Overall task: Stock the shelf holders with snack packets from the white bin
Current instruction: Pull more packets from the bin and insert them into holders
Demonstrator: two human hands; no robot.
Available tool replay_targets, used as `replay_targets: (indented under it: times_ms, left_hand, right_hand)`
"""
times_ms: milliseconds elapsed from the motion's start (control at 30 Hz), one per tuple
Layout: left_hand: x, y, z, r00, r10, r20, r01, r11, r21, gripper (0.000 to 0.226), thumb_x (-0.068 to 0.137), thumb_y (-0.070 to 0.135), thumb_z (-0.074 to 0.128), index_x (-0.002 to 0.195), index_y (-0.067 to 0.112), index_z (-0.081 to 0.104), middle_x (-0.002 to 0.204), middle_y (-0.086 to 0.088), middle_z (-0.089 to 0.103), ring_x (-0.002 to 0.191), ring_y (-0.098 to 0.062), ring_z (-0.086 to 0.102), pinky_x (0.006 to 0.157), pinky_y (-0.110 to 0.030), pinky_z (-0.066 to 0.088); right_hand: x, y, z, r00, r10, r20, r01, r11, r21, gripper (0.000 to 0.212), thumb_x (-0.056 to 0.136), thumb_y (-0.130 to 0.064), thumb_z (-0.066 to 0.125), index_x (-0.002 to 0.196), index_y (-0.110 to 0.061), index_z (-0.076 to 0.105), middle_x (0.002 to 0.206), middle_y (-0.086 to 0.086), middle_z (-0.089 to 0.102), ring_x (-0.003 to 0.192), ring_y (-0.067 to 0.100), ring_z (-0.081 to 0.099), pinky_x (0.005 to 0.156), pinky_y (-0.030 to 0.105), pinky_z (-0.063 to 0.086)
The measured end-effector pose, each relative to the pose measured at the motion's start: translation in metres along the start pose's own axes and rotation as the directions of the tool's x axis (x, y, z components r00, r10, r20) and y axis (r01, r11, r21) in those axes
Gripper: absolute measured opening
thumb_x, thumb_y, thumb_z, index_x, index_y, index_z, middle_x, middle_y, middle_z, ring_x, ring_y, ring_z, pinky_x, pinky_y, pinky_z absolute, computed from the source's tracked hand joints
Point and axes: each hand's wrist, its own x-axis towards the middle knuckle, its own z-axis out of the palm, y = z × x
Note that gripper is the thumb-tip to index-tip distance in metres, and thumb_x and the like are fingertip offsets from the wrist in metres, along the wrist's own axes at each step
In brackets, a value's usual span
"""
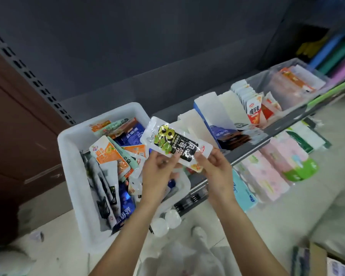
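A white bin (72, 164) sits on the left end of a dark shelf, filled with several orange, blue and black snack packets. Above its right edge I hold a black-and-white snack packet (177, 143) with green and yellow print. My left hand (157, 172) pinches its lower left edge and my right hand (215, 166) pinches its right end, with another orange-tipped packet (196, 167) beneath. White shelf holders (211, 110) stand in a row to the right; some hold blue packets (225, 134) and red-and-white packets (254, 110).
A clear plastic holder (287, 84) with orange packets stands at the shelf's far right. Below the shelf edge (247, 154), pink, green and blue tissue packs (277, 168) fill the lower shelf. White bags and round white lids (167, 222) lie on the floor near my arms.
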Motion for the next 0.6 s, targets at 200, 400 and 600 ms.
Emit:
replay_targets:
  times_ms: [200, 400, 600]
  left_hand:
    - [0.005, 0.002, 0.032, 0.902, 0.097, 0.421, -0.301, 0.841, 0.45, 0.016, 0.087, 0.023, 0.065, 0.089, 0.039, 0.066, 0.084, 0.02, 0.07, 0.079, 0.005, 0.064, 0.066, -0.011, 0.046]
    - [0.059, 0.03, 0.127, 0.783, 0.455, 0.424, -0.621, 0.607, 0.497, 0.031, 0.087, 0.018, 0.061, 0.117, 0.026, 0.061, 0.111, 0.009, 0.06, 0.095, -0.004, 0.055, 0.082, -0.024, 0.048]
    - [0.123, 0.012, 0.208, 0.778, 0.458, 0.43, -0.609, 0.378, 0.697, 0.036, 0.087, 0.023, 0.062, 0.123, 0.027, 0.057, 0.121, 0.004, 0.054, 0.112, -0.015, 0.047, 0.089, -0.022, 0.034]
  right_hand:
    - [0.019, -0.034, -0.081, 0.849, -0.47, -0.241, 0.389, 0.866, -0.315, 0.004, 0.089, -0.012, 0.064, 0.092, -0.013, 0.066, 0.081, 0.003, 0.066, 0.068, 0.017, 0.057, 0.051, 0.026, 0.049]
    - [0.087, -0.079, -0.145, 0.66, -0.741, -0.125, 0.549, 0.589, -0.593, 0.007, 0.09, -0.022, 0.063, 0.093, -0.019, 0.068, 0.082, -0.008, 0.064, 0.073, 0.008, 0.057, 0.067, 0.037, 0.053]
    - [0.178, -0.091, -0.168, 0.666, -0.695, 0.273, 0.642, 0.347, -0.683, 0.013, 0.088, -0.011, 0.061, 0.098, -0.012, 0.069, 0.093, -0.001, 0.069, 0.084, 0.021, 0.065, 0.076, 0.034, 0.053]
